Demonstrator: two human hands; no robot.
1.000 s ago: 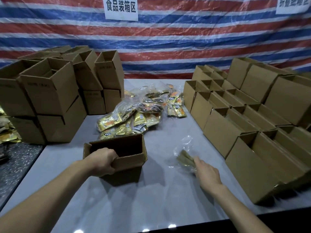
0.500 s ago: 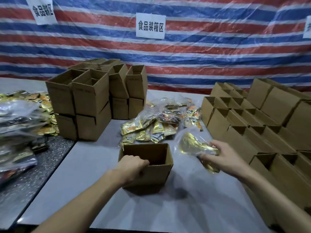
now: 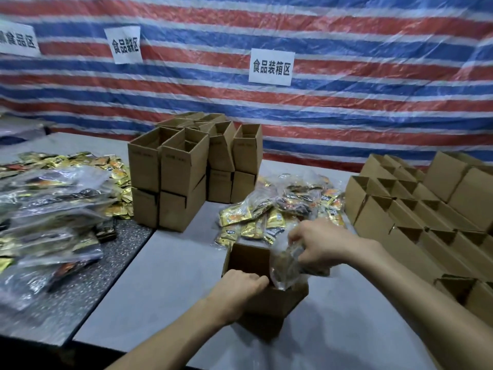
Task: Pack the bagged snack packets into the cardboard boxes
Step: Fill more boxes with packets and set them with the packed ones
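Observation:
A small open cardboard box point(image 3: 269, 303) stands on the grey table in front of me. My left hand point(image 3: 240, 291) grips its near rim, fingers curled over the edge. My right hand point(image 3: 318, 244) holds a clear plastic bag of snack packets point(image 3: 286, 268), which sits partly inside the box at its right side, its top sticking out. Behind the box lies a heap of bagged and loose gold and orange snack packets point(image 3: 277, 209).
Stacked open boxes point(image 3: 181, 172) stand at the middle left. Rows of open boxes point(image 3: 416, 209) fill the right side. More bagged packets point(image 3: 50, 209) cover a dark speckled table on the left. A striped tarp with paper signs hangs behind.
My right hand picked the bag off the table, lifted it and brought it left into the box. My left hand kept its grip on the rim. The view swung left.

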